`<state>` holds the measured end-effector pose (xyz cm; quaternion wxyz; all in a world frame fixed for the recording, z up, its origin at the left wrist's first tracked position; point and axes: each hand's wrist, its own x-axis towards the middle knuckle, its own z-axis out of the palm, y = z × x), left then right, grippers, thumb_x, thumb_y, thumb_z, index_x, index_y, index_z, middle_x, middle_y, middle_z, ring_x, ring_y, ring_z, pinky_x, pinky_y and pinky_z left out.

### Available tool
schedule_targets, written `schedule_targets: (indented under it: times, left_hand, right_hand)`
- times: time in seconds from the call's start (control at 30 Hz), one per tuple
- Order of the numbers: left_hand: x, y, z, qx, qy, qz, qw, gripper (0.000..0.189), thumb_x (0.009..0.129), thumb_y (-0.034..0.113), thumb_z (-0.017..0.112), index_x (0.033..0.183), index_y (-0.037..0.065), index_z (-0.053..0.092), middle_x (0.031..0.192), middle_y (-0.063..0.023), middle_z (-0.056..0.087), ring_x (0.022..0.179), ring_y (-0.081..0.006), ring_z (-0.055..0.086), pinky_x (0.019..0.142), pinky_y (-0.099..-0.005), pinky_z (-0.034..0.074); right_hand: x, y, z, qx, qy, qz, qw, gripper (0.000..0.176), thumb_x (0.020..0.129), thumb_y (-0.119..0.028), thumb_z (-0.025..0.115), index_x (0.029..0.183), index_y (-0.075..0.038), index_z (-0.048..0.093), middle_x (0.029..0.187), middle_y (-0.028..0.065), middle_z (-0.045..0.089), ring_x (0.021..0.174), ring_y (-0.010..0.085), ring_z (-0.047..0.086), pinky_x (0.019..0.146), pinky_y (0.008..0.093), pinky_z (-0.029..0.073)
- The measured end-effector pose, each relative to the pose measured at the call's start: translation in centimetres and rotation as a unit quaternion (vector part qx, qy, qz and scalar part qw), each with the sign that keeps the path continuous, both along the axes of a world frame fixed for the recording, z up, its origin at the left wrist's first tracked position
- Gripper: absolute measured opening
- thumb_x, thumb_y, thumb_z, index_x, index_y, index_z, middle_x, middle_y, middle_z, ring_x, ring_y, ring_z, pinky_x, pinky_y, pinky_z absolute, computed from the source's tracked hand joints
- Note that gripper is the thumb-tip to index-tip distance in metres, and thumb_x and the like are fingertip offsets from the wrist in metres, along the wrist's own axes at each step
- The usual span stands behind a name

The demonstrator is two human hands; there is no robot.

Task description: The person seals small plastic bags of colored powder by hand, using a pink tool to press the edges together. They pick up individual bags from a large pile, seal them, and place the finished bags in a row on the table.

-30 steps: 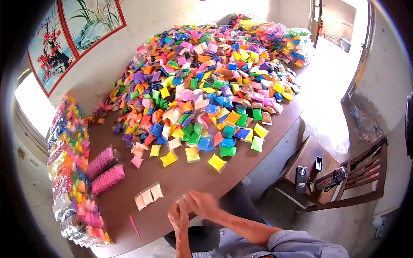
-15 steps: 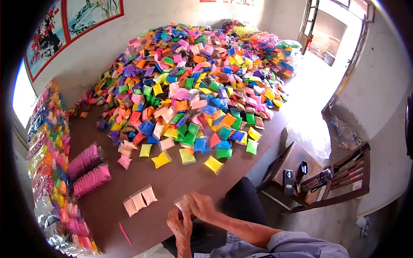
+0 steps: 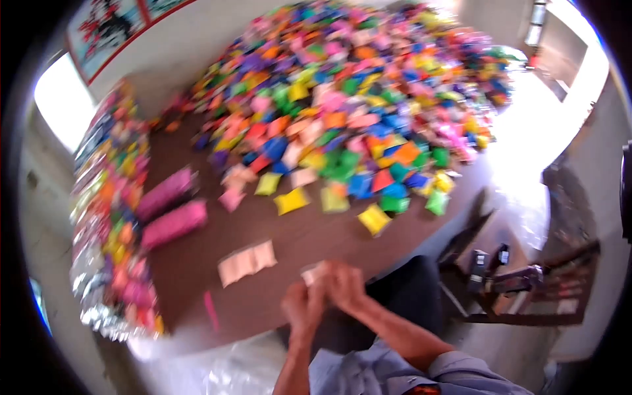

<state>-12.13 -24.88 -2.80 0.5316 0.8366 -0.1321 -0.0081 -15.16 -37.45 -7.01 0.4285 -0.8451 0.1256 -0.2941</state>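
Observation:
Close together at the near edge of the table, my left hand (image 3: 304,307) and my right hand (image 3: 344,286) are both closed on a small pale peach packet (image 3: 309,272). One corner of it sticks out past the fingers; the rest is hidden by them. Left of my hands, a row of peach packets (image 3: 247,263) lies side by side on the brown table (image 3: 289,238). A thin pink stick-like piece (image 3: 210,311) rests farther left, near the front edge.
A large heap of coloured packets (image 3: 342,99) covers the table's far part. Two pink packet bundles (image 3: 174,224) lie at left, beside a long stack of bagged packets (image 3: 112,217). To my right stands a wooden chair (image 3: 559,289) with a flask (image 3: 520,279) and small devices.
My view has swung, shifting the scene and blurring it. Both hands stay on the packet, with the right hand now more beside the left. The peach row still lies on the table.

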Motion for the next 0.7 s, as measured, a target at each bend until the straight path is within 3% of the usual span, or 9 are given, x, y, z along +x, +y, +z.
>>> schedule_targets:
  times: [0.03,0.07,0.1,0.13,0.37,0.43,0.5,0.63,0.7]
  left_hand:
    - [0.1,0.0,-0.3,0.003,-0.059,-0.017,0.998,0.03,0.1,0.021,0.074,0.08,0.0,0.066,0.068,-0.02,0.063,0.063,-0.0392,0.06,0.059,-0.0479,0.046]
    - [0.3,0.2,-0.4,0.003,-0.117,-0.044,0.992,0.028,0.099,0.02,0.074,0.081,-0.001,0.068,0.071,-0.0206,0.065,0.066,-0.0403,0.062,0.062,-0.0491,0.048]
    - [0.7,0.0,0.0,-0.005,-0.142,-0.053,0.988,0.027,0.099,0.019,0.074,0.081,-0.001,0.067,0.074,-0.0206,0.066,0.069,-0.0415,0.063,0.064,-0.0497,0.048]
    - [0.7,-0.1,0.3,-0.017,-0.168,-0.066,0.984,0.026,0.099,0.017,0.074,0.081,0.0,0.067,0.078,-0.0207,0.067,0.072,-0.0426,0.064,0.066,-0.0503,0.049]
    - [0.3,0.3,0.0,0.048,-0.149,-0.048,0.986,0.02,0.099,0.012,0.072,0.085,0.0,0.066,0.081,-0.0205,0.064,0.073,-0.0444,0.061,0.067,-0.0491,0.048]
    - [0.4,0.2,0.7,0.044,-0.124,-0.058,0.99,0.021,0.099,0.013,0.072,0.086,-0.002,0.066,0.081,-0.0199,0.065,0.073,-0.0408,0.063,0.066,-0.0468,0.049]
    - [0.3,-0.2,1.4,0.022,-0.099,-0.052,0.993,0.022,0.1,0.014,0.072,0.087,-0.002,0.066,0.081,-0.0194,0.065,0.072,-0.0376,0.063,0.066,-0.0454,0.049]
    - [0.4,0.4,0.6,-0.055,-0.039,-0.053,0.996,0.026,0.102,0.017,0.069,0.086,-0.002,0.065,0.078,-0.0185,0.063,0.068,-0.0302,0.061,0.064,-0.0426,0.048]
    - [0.4,0.3,0.8,-0.023,-0.042,-0.045,0.998,0.026,0.102,0.017,0.069,0.085,-0.002,0.064,0.076,-0.0191,0.062,0.066,-0.03,0.059,0.063,-0.0425,0.047]
  right_hand:
    - [-0.2,-0.2,-1.9,-0.011,-0.03,-0.014,0.999,0.022,0.107,-0.029,0.061,0.105,-0.012,0.074,0.093,0.0195,0.073,0.085,0.044,0.072,0.069,0.0504,0.059]
    - [-0.1,-0.3,2.3,0.066,-0.024,0.002,0.998,0.021,0.108,-0.025,0.06,0.105,-0.009,0.073,0.094,0.0203,0.072,0.084,0.0435,0.072,0.068,0.05,0.058]
    - [0.3,-0.2,2.9,0.09,-0.056,-0.014,0.994,0.033,0.111,-0.031,0.058,0.097,-0.003,0.068,0.084,0.0215,0.07,0.077,0.0408,0.073,0.066,0.0446,0.057]
    - [0.3,-0.3,2.7,0.087,-0.027,-0.012,0.996,0.033,0.113,-0.029,0.055,0.098,-0.002,0.067,0.082,0.0217,0.069,0.075,0.0395,0.073,0.064,0.0428,0.056]
    - [0.6,-0.4,2.6,0.081,-0.03,0.02,0.996,0.032,0.113,-0.027,0.057,0.094,-0.002,0.065,0.076,0.0187,0.067,0.066,0.0338,0.071,0.058,0.0399,0.054]
    - [0.4,-0.5,2.7,0.083,-0.037,0.019,0.996,0.032,0.112,-0.026,0.058,0.093,-0.002,0.064,0.076,0.0184,0.067,0.065,0.0331,0.071,0.057,0.0396,0.054]
    - [0.3,-0.6,3.0,0.103,-0.059,0.019,0.993,0.028,0.108,-0.029,0.064,0.091,-0.006,0.067,0.079,0.0203,0.07,0.07,0.0412,0.072,0.058,0.0432,0.058]
    - [-0.1,-0.8,2.9,0.049,-0.053,0.027,0.997,0.028,0.109,-0.025,0.063,0.09,-0.004,0.063,0.077,0.0186,0.068,0.066,0.0393,0.069,0.057,0.0404,0.054]
    - [-0.2,-0.8,3.8,0.05,-0.059,0.027,0.997,0.027,0.109,-0.024,0.063,0.09,-0.004,0.063,0.078,0.0186,0.068,0.066,0.0393,0.069,0.057,0.0406,0.055]
